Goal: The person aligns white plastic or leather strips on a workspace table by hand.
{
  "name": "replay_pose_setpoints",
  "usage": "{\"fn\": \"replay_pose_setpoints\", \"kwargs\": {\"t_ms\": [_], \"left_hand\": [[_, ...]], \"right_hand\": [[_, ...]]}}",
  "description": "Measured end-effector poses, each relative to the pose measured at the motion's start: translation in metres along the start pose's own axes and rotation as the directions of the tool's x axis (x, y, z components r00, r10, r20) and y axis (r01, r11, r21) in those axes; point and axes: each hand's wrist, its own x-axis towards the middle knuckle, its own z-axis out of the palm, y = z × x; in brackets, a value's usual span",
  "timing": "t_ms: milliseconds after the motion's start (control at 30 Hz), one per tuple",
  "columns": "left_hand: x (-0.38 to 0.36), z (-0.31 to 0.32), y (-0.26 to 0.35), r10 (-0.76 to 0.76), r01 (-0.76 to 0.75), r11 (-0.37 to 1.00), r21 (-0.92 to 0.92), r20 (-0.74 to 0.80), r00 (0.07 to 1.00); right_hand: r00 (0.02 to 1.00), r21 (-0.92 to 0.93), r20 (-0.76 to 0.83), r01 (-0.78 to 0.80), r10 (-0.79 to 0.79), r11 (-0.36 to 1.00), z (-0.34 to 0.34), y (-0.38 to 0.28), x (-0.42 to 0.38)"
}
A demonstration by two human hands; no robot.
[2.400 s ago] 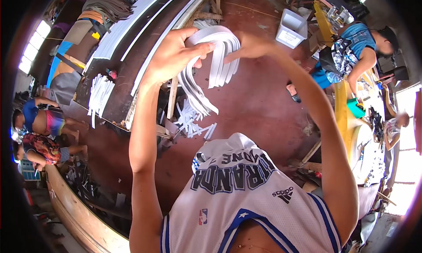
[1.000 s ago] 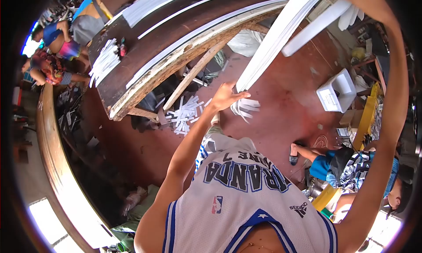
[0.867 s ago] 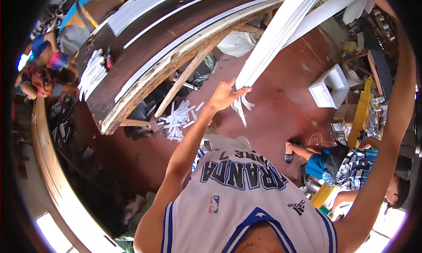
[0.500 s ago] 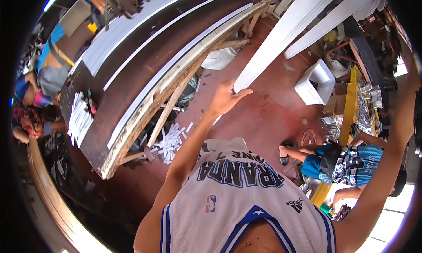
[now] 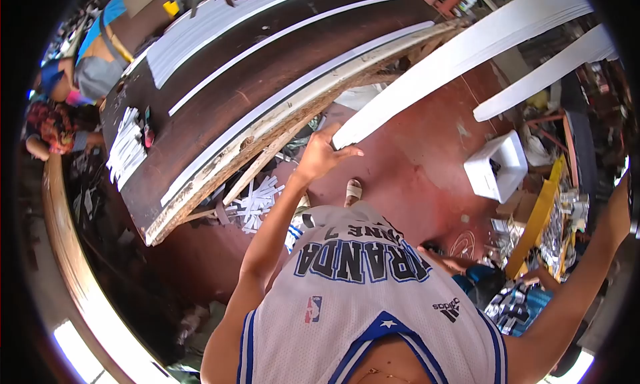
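My left hand (image 5: 325, 154) is closed around the near end of a long white strip bundle (image 5: 453, 67), with the thumb stretched along its right side. The bundle slants up and away to the upper right, and thin layered edges show at its far end. Farther right, a second white bundle (image 5: 547, 74) runs roughly parallel to it, apart from my hand. My right arm (image 5: 587, 277) reaches out to the right edge of the view, where the hand itself is cut off.
A dark worktable (image 5: 267, 77) with white strips lies left. White offcuts (image 5: 257, 204) litter the red floor (image 5: 400, 164) below it. A white bin (image 5: 497, 167) stands right, near a yellow beam (image 5: 533, 217). A person in a blue jersey (image 5: 523, 307) is low at right; another person (image 5: 57, 131) is far left.
My view has turned, so the table and bin sit differently. The held bundle now lies at a flatter slant toward the right, still in my left hand. My sandalled foot has come into view.
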Motion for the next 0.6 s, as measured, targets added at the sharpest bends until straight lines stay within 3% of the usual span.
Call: {"fn": "replay_pose_setpoints", "kwargs": {"t_ms": [100, 233, 367, 433, 500, 567, 600], "left_hand": [[0.01, 0.003, 0.035, 0.036, -0.032, 0.999, 0.039, -0.117, 0.993], [0.026, 0.014, 0.05, -0.004, 0.015, 0.996, 0.093, -0.117, 0.993], [0.039, 0.032, 0.051, 0.018, -0.017, 1.0, 0.006, -0.145, 0.989], [0.042, 0.041, 0.06, 0.036, -0.02, 0.995, 0.1, -0.161, 0.986], [0.044, 0.049, 0.063, -0.101, 0.109, 0.993, 0.042, -0.16, 0.982], [0.046, 0.056, 0.058, -0.035, 0.049, 0.996, 0.069, -0.187, 0.982], [0.047, 0.059, 0.057, -0.038, 0.036, 0.999, -0.015, -0.182, 0.982]], "right_hand": [[0.998, 0.022, -0.052, 0.031, -0.03, 0.999, 0.002, 0.032, 0.0], [0.993, 0.06, -0.119, 0.007, 0.0, 0.998, 0.007, 0.078, -0.024], [0.99, 0.102, -0.141, -0.013, 0.028, 0.995, 0.02, 0.115, -0.04], [0.99, 0.112, -0.139, -0.02, 0.036, 0.993, 0.027, 0.128, -0.048], [0.99, 0.123, -0.135, -0.029, 0.045, 0.992, 0.035, 0.139, -0.056], [0.989, 0.131, -0.134, -0.041, 0.059, 0.99, 0.04, 0.149, -0.065], [0.988, 0.135, -0.136, -0.049, 0.067, 0.99, 0.041, 0.154, -0.07]]}}
